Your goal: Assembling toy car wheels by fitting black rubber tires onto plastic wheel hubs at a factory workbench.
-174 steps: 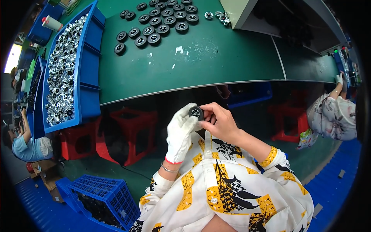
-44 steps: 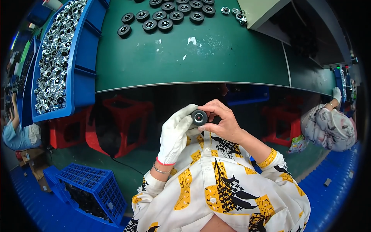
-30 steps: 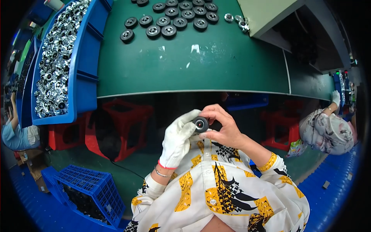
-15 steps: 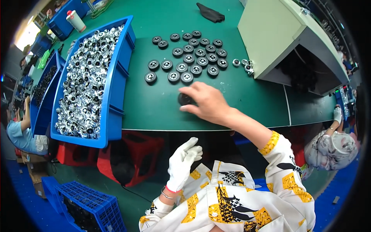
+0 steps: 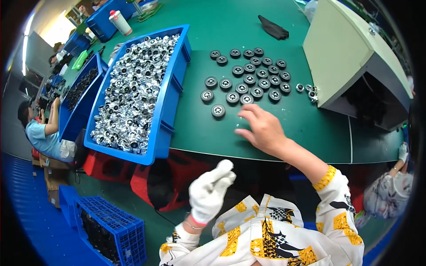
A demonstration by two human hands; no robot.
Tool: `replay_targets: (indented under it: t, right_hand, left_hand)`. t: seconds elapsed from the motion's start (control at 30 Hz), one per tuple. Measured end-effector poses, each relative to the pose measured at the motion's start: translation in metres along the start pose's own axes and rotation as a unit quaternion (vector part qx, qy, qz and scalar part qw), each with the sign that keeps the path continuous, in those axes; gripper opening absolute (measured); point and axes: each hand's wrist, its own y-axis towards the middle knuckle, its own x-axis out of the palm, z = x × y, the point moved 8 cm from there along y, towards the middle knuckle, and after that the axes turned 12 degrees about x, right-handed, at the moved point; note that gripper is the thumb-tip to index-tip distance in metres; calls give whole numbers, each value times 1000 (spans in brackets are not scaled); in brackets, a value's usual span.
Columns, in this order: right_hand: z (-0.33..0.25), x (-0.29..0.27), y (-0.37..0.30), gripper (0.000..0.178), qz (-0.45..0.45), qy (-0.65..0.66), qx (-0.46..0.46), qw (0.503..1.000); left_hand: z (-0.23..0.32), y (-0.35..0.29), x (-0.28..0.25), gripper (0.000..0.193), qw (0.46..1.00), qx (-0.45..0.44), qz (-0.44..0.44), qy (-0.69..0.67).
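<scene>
My right hand (image 5: 262, 129), bare, hovers over the green table with its fingers apart and nothing in them. Just left of its fingertips lies a small black wheel (image 5: 218, 111) with a silvery centre, flat on the table. Several more black wheels (image 5: 242, 88) of the same kind lie in loose rows beyond the hand, the nearest close to the index fingertip. My left hand (image 5: 207, 190), in a white glove, is held in front of the table edge. Its fingers are bent together against the thumb, and nothing shows between them.
A long blue bin (image 5: 165, 111) full of shiny clear-and-black parts stands on the left. Beside it is another blue bin (image 5: 75, 111) with dark parts. A pale box (image 5: 341, 57) with an open front stands right, near a few shiny parts (image 5: 313, 94). A black cloth (image 5: 273, 28) lies far back.
My right hand has let go of a wheel, leaving it on the table, and moved off to the right. My left hand's fingers have drawn in. The whole view has shifted.
</scene>
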Motion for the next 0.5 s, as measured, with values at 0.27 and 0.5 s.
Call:
replay_targets:
  t: [0.27,0.5]
  right_hand:
    - [55,-85,-102,31,58,10,120,991]
    - [161,-169,-155,20,167,-36,276,946]
  left_hand:
    - [115,93,-96,36,892,254,95,361]
    - [74,169,-138,52,725,84,-40,682]
